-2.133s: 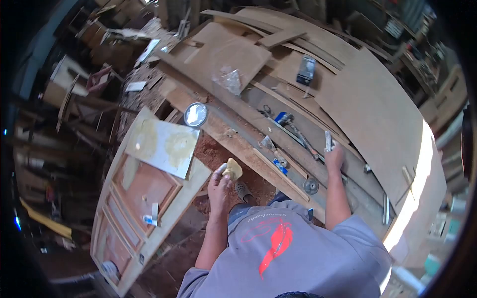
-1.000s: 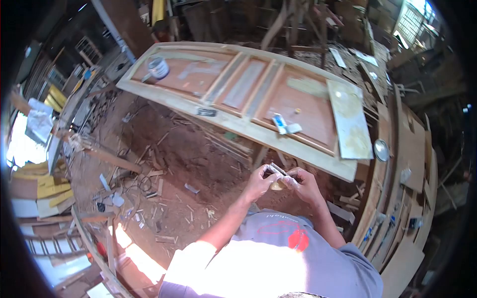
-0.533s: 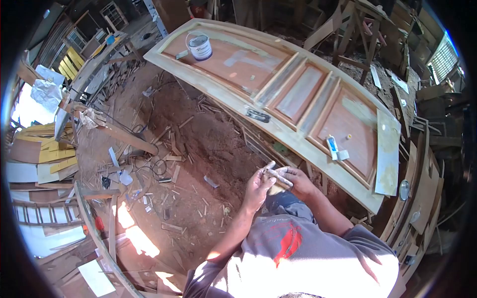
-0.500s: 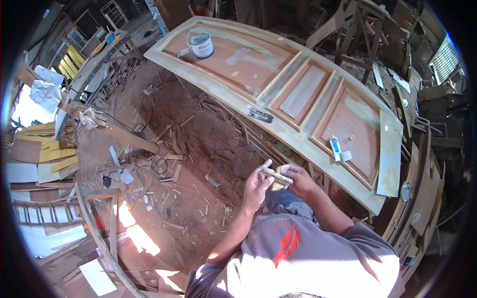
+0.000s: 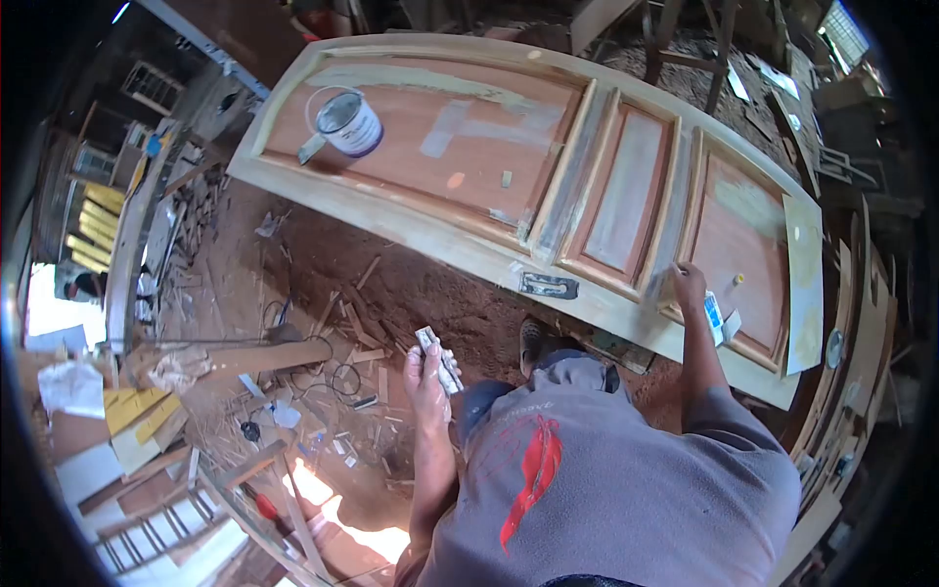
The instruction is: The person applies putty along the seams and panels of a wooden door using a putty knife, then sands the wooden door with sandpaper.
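My left hand point(image 5: 428, 383) is closed around a pale, putty-smeared flat strip point(image 5: 439, 360), held out over the littered floor. Its fingers carry white smears. At the paneled wooden door point(image 5: 391, 210), my right hand point(image 5: 690, 284) is against the moulding near the right-hand panel, fingers curled; whatever they may hold is hidden. Just beside that wrist lies a blue-and-white tube point(image 5: 714, 318) with a pale square piece point(image 5: 731, 326). A small yellow cap point(image 5: 738, 280) sits on the same panel. A dark rectangular object point(image 5: 549, 286) rests on the door's near edge.
An open white bucket point(image 5: 349, 125) with a purple base stands on the door's left panel, a small pale piece point(image 5: 311, 149) beside it. Wood scraps point(image 5: 367, 333) and a timber beam point(image 5: 274, 357) lie on the dirt floor. Stacked boards point(image 5: 851, 382) line the right side.
My hands have come apart: the left moved left and lower with the strip, while the right went out to the door's moulding. The view has shifted, and the door appears nearer.
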